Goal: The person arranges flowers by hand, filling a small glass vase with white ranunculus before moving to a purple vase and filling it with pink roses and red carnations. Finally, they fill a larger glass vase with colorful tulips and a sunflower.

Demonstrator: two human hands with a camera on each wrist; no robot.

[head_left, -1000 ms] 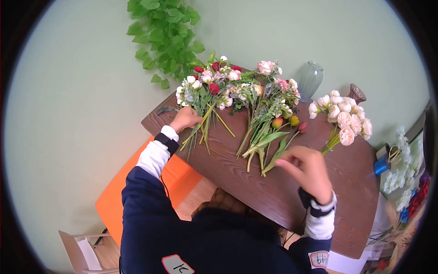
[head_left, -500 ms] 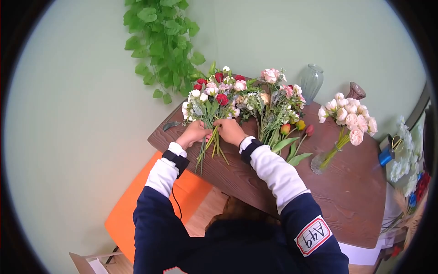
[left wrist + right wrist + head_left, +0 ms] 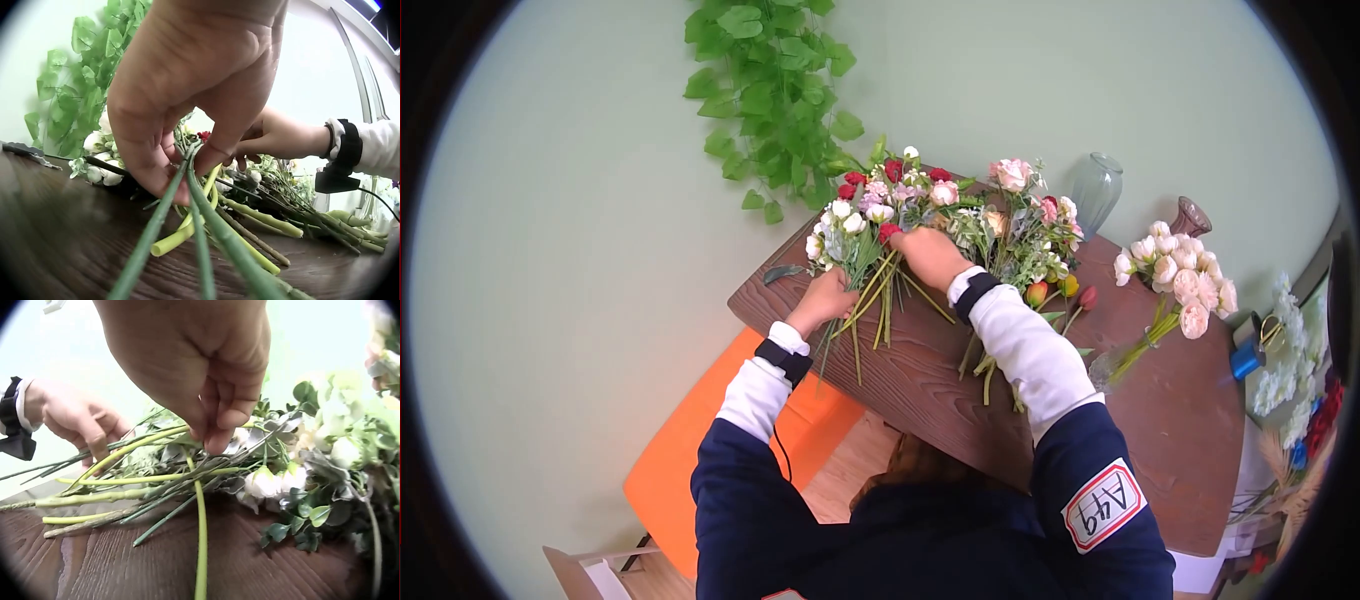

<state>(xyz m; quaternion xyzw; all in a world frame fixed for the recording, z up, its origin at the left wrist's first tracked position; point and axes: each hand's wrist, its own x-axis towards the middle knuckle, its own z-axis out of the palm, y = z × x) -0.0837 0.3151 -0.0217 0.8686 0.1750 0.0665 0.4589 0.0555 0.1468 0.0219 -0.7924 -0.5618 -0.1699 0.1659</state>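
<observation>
Hands [image 3: 825,298] [image 3: 930,258] in pinch grips on slender green and yellow-green stems [image 3: 232,240], blooms [image 3: 880,213] white, pink and red.

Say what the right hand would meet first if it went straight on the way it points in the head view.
Most likely the red flower just ahead of the right hand; depth is unclear in that view, so the hand might pass above it.

passage: wooden tabletop [image 3: 1165,435], near right | blocked: peony bouquet [image 3: 1186,276] beyond; right sleeve [image 3: 1032,345] alongside; crossed flower stems [image 3: 106,497] farther left
</observation>
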